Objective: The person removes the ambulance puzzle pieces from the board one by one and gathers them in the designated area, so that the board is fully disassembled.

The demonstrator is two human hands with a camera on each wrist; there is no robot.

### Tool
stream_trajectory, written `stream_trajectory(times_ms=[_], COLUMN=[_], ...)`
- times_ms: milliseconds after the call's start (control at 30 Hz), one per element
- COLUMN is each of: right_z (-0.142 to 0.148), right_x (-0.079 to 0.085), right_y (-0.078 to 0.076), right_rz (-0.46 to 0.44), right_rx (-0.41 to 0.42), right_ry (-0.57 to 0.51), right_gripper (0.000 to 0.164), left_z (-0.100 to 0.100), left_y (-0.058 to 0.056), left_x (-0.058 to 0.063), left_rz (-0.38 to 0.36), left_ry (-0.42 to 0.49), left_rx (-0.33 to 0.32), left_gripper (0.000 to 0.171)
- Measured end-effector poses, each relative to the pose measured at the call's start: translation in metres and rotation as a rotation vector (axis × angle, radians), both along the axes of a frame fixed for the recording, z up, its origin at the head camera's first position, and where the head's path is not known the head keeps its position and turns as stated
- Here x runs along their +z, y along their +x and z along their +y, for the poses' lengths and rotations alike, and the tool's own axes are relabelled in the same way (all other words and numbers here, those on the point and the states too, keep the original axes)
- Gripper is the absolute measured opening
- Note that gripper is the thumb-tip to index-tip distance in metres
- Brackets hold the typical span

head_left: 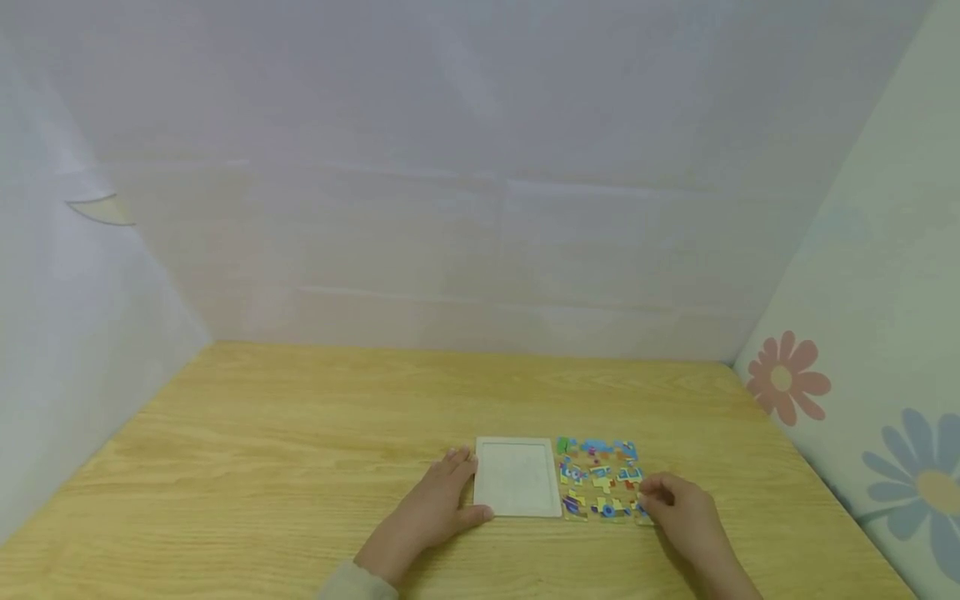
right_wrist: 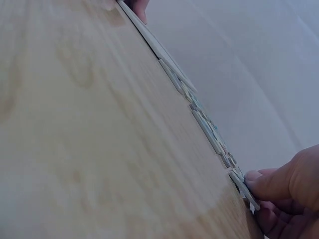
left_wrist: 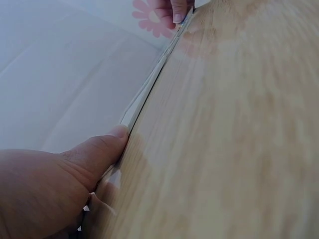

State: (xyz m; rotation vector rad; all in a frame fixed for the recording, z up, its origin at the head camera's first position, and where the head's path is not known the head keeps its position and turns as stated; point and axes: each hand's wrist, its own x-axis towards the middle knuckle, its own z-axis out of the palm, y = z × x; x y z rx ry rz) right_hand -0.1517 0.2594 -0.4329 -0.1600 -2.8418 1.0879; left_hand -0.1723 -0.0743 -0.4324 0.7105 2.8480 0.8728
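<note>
A square, pale puzzle frame [head_left: 517, 478] lies flat on the wooden table, with no pieces inside its raised border. At its left side is my left hand [head_left: 440, 502], fingers spread along the left edge. The left wrist view has that thumb [left_wrist: 97, 154] pressing the frame's near edge. Colourful jigsaw pieces [head_left: 602, 483] are spread in loose rows right beside the frame. My right hand [head_left: 684, 512] pinches a puzzle piece [right_wrist: 241, 187] at the near right corner of this group, its near edge tilted against the table in the right wrist view.
The light wooden table [head_left: 300, 442] reaches back to a pale sheet wall [head_left: 480, 250]. On the right stands a white wall with a pink flower [head_left: 782, 379] and a blue flower [head_left: 930, 483]. Another pale wall [head_left: 75, 333] borders the left side.
</note>
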Motion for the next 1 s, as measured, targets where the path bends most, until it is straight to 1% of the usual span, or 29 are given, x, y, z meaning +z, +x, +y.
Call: stream_trajectory(times_ms=[267,500,600,733,800,900,967,1000], right_z=[0.001,0.002,0.002,-0.003,-0.008,-0.020,-0.030,-0.036], right_x=[0.000,0.000,0.003,0.015,0.023,0.035,0.043,0.046], right_y=[0.003,0.002,0.004,0.004,0.003,0.000,-0.002,-0.003], right_rz=[0.000,-0.014,-0.039,-0.043,-0.015,0.063,0.138,0.193], right_rx=[0.014,-0.014,-0.025,-0.035,-0.023,0.010,0.043,0.068], right_ry=[0.032,0.010,-0.019,-0.057,-0.069,-0.060,-0.045,-0.022], right_gripper=[0.011,0.011,0.015,0.020,0.021,0.022,0.019,0.017], left_z=[0.000,0.000,0.000,-0.002,-0.004,-0.005,-0.007,-0.007], left_y=[0.002,0.002,0.003,0.002,0.000,-0.004,-0.007,-0.008], left_x=[-0.004,-0.003,-0.003,-0.006,-0.007,-0.005,-0.001,0.002], left_rz=[-0.007,-0.010,-0.019,-0.026,-0.038,-0.071,-0.083,-0.083], left_ry=[0.011,0.035,0.049,0.068,0.080,0.120,0.137,0.142], left_rx=[-0.001,0.007,0.003,-0.005,-0.003,0.016,0.042,0.060], left_gripper=[0.075,0.075,0.076,0.077,0.079,0.081,0.081,0.080])
